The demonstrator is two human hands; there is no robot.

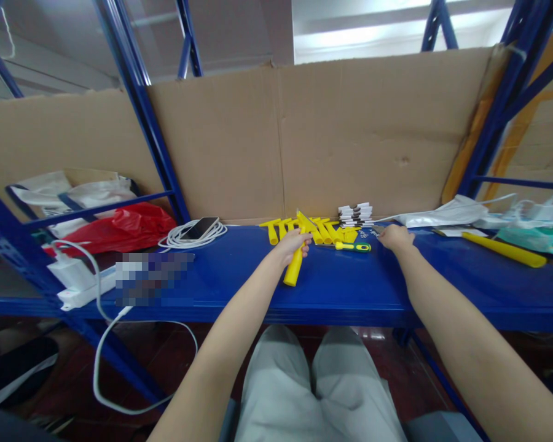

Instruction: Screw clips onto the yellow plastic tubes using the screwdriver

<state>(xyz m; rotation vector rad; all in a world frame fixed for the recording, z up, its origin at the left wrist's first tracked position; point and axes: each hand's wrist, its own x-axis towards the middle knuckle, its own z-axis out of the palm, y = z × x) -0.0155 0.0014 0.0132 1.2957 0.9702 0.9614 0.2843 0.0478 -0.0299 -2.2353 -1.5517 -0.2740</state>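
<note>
My left hand (pixel 295 248) is closed around a yellow T-shaped scraper-like tool (pixel 294 270), its round handle pointing toward me. Behind that hand, several more yellow T-shaped tools (pixel 323 233) lie in a row along the cardboard. My right hand (pixel 396 238) reaches to the blue shelf beside small shiny pieces (pixel 376 229), fingers drawn together; whatever is in them is too small to make out. Between the hands lies a screwdriver (pixel 352 247) with a yellow and green handle. A stack of small white and black boxes (pixel 356 215) stands behind it.
A phone (pixel 201 228) rests on a coiled white cable (pixel 175 238) at left, near a red bag (pixel 129 226) and a white power strip (pixel 80 293). On the right are a long yellow object (pixel 504 250) and plastic bags (pixel 442 212). Cardboard (pixel 350 129) closes the back.
</note>
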